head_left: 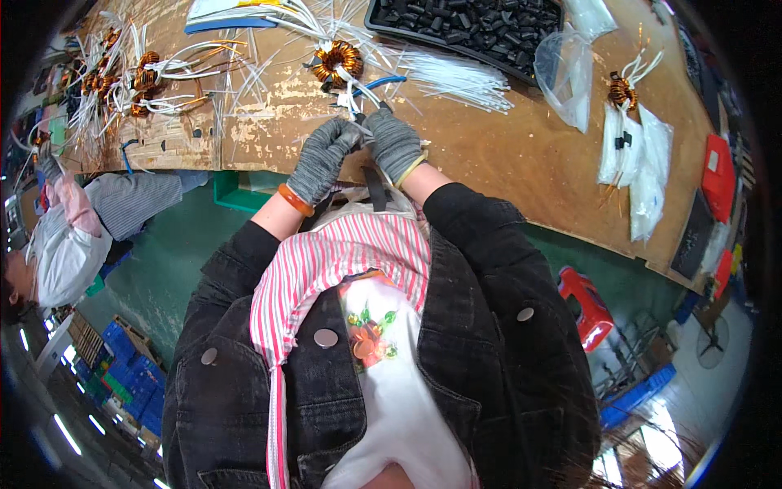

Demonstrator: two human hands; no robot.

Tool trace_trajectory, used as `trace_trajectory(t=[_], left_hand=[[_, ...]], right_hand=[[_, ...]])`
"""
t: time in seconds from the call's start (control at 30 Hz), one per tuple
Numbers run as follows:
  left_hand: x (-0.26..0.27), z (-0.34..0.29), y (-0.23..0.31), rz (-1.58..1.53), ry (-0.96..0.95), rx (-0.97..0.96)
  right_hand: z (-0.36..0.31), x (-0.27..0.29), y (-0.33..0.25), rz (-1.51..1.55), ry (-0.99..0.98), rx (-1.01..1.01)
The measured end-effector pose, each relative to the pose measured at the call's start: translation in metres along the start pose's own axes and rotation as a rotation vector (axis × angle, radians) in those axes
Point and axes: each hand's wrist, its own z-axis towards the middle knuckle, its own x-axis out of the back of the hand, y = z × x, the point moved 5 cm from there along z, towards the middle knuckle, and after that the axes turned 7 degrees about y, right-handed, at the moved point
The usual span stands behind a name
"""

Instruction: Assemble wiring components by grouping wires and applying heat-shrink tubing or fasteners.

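My hands wear grey knitted gloves and meet close together at the table's near edge. My left hand (324, 156) pinches at the white-sleeved leads (352, 91) of a copper-wound ring coil (339, 65). The fingers of my right hand (393, 145) are closed on the same leads, just right of the left fingertips. Between them shows a small black piece (359, 119) on the leads; its exact shape is partly hidden. The coil lies on the table beyond my hands, with a blue strip (383, 82) beside it.
A black tray (450, 49) of small black parts stands at the back, with white cable ties (460, 81) before it. Clear plastic bags (566, 81) and another coil (623, 91) lie right. Several coils (145, 78) are heaped left, near another person (69, 253).
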Motion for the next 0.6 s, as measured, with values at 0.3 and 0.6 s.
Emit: trace_trajectory(t=[0.3,0.6], left_hand=[[0.073,0.080,0.026,0.159,0.462,-0.136],[0.010,0.161,-0.013,1.389,0.195,-0.144]], right_hand=[[-0.038,0.022,0.045,0.479,0.141,-0.335],[-0.058,-0.005,0.076,0.245,0.072,-0.363]])
